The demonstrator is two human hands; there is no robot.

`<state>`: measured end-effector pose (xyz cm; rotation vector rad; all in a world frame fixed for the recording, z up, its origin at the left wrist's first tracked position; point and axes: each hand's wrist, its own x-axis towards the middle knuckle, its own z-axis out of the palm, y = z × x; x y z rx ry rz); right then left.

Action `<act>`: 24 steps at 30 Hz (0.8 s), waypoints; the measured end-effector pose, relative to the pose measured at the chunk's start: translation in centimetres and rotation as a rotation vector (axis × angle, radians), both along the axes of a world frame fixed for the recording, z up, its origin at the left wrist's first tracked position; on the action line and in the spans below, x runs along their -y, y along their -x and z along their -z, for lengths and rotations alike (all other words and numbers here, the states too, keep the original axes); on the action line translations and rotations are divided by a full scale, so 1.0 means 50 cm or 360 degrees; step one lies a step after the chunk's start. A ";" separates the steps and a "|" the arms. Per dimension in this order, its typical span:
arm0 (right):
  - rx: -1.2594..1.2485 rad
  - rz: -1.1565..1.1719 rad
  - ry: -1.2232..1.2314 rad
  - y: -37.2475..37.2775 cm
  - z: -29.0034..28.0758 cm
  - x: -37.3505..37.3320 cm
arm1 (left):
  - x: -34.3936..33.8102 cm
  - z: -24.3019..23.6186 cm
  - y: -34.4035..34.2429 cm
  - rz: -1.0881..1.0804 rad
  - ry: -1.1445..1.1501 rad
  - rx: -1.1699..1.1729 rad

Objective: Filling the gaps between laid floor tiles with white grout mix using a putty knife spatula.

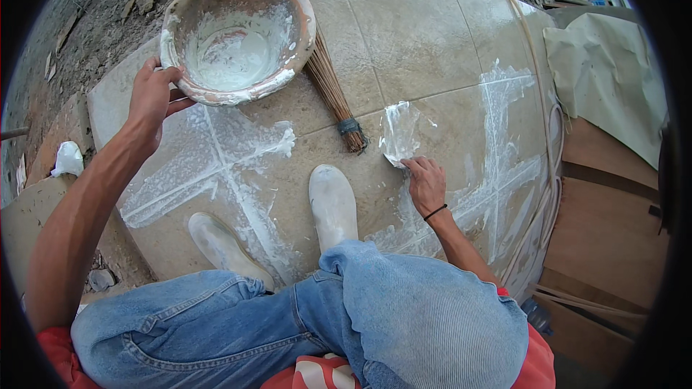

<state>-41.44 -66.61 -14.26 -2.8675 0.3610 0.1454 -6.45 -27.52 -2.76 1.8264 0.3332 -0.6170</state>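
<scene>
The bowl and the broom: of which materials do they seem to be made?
Bowl: perhaps clay or plastic, dull; reddish-brown shows between smears of white paste.
Broom: probably dry plant sticks, matte; thin, brown strands gathered by a dark band.

Ref = stick broom (330,79), bundle of thin brown twigs, dark band (348,126) around its near end. Left of broom: grey rubble (108,29); farther left and nearer the camera, a crumpled white lump (68,159). Right of broom: tan hose (530,39), curving; past it a rumpled beige sheet (613,72), then brown boards (613,223) nearer the camera. Well right of broom, low: bluish plastic bottle (536,315), partly hidden.
</scene>
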 end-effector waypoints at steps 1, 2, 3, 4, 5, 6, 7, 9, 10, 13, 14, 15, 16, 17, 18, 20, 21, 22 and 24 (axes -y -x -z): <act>-0.0051 -0.0001 -0.0052 0.016 -0.005 -0.008 | -0.003 0.004 -0.003 -0.0009 -0.0006 0.0003; -0.0051 0.0006 -0.0053 0.029 -0.007 -0.010 | -0.003 0.004 -0.005 -0.0001 -0.0007 0.0003; -0.0006 0.0257 -0.0088 0.040 -0.006 -0.009 | -0.002 0.004 -0.008 -0.0002 -0.0003 0.0023; 0.0039 0.0507 -0.0123 0.050 -0.003 -0.010 | -0.003 0.004 -0.011 -0.0004 0.0001 0.0044; 0.0039 0.0518 -0.0118 0.064 0.003 -0.013 | -0.003 0.007 -0.013 0.0007 0.0006 0.0043; -0.0101 0.0594 -0.0098 0.076 0.013 -0.018 | -0.005 0.010 -0.016 0.0015 0.0001 0.0043; -0.0240 0.0668 -0.0079 0.087 0.019 -0.023 | -0.004 0.012 -0.018 0.0021 -0.0004 0.0045; -0.0106 0.0738 -0.0104 0.087 0.023 -0.044 | -0.002 0.012 -0.013 0.0014 -0.0006 0.0044; -0.0164 0.0797 -0.0101 0.079 0.026 -0.049 | -0.002 0.013 -0.011 0.0003 -0.0005 0.0045; -0.0145 0.0846 -0.0116 0.039 0.016 -0.058 | -0.007 0.011 -0.009 0.0037 -0.0034 0.0048; -0.0076 0.0840 -0.0138 0.032 0.012 -0.059 | -0.008 0.010 -0.008 0.0035 -0.0034 0.0043; -0.0080 0.0838 -0.0136 0.027 0.014 -0.058 | -0.006 0.008 -0.008 0.0034 -0.0024 0.0039; -0.0115 0.0750 -0.0124 0.024 0.020 -0.057 | -0.005 0.006 -0.006 0.0032 -0.0015 0.0035; -0.0143 0.0663 -0.0108 0.019 0.029 -0.051 | -0.004 0.006 -0.007 0.0030 -0.0008 0.0036; -0.0142 0.0664 -0.0096 0.017 0.035 -0.045 | -0.003 0.006 -0.006 0.0024 -0.0022 0.0024; -0.0143 0.0703 -0.0087 0.023 0.033 -0.028 | 0.000 0.003 -0.005 0.0012 -0.0043 0.0009; -0.0146 0.0744 -0.0084 0.025 0.032 -0.025 | 0.004 0.000 -0.004 -0.0006 -0.0042 0.0016; -0.0152 0.0740 -0.0091 0.030 0.033 -0.025 | 0.005 -0.001 -0.003 -0.0021 -0.0042 0.0022; -0.0081 0.0760 -0.0086 0.035 0.030 -0.021 | -0.005 0.005 -0.009 -0.0013 -0.0049 0.0025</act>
